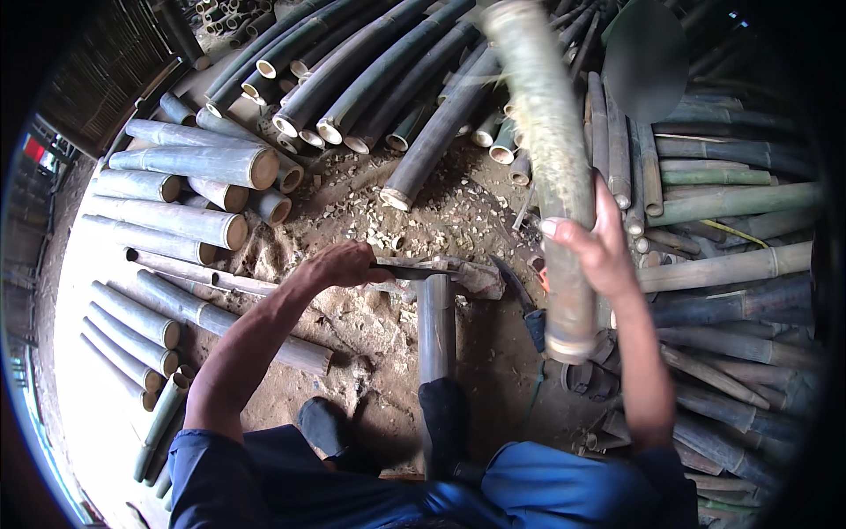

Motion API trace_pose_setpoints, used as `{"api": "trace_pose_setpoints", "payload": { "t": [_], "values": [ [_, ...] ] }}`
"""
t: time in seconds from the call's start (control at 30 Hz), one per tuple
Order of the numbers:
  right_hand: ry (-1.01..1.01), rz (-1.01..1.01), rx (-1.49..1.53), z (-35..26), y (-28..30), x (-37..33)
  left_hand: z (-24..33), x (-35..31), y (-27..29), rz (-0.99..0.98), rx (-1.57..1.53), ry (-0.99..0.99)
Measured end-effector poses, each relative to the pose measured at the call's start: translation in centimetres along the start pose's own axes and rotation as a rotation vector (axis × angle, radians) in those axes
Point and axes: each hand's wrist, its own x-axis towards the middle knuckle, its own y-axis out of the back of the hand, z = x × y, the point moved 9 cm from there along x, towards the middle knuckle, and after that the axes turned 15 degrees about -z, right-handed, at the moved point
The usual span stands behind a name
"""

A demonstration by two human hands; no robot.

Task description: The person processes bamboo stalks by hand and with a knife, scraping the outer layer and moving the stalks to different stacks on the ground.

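Observation:
My left hand [345, 264] is closed round the handle of a knife [410, 271]. Its dark blade lies level across the top end of a grey bamboo piece [436, 322], close to or touching it. One of my dark-shod feet [443, 414] is against that piece's lower part. Raised on the right, a thick bamboo length [568, 189] stands nearly upright in my right hand [592, 240], thumb across its front. Its middle is pale and frayed, and its upper end blurs with motion. Another knife [527, 309] with a dark handle lies on the ground near it.
Cut bamboo lengths [194, 167] are stacked at the left. Long poles [379, 70] fan out at the back, and more bamboo [731, 264] is piled at the right. Chips [379, 212] litter the dirt floor. A loose bamboo length [229, 319] lies below my left arm.

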Motion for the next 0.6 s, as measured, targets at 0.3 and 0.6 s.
{"api": "trace_pose_setpoints", "payload": {
  "t": [0.3,0.6],
  "values": [
    [-0.505,-0.538,-0.425,11.6,-7.9,-3.7,-1.3,0.7,-1.5,-0.056,-0.047,0.023],
    [-0.254,-0.085,0.044,11.1,-2.0,-5.3,7.9,-8.3,-6.0,0.563,0.302,-0.221]
  ]
}}
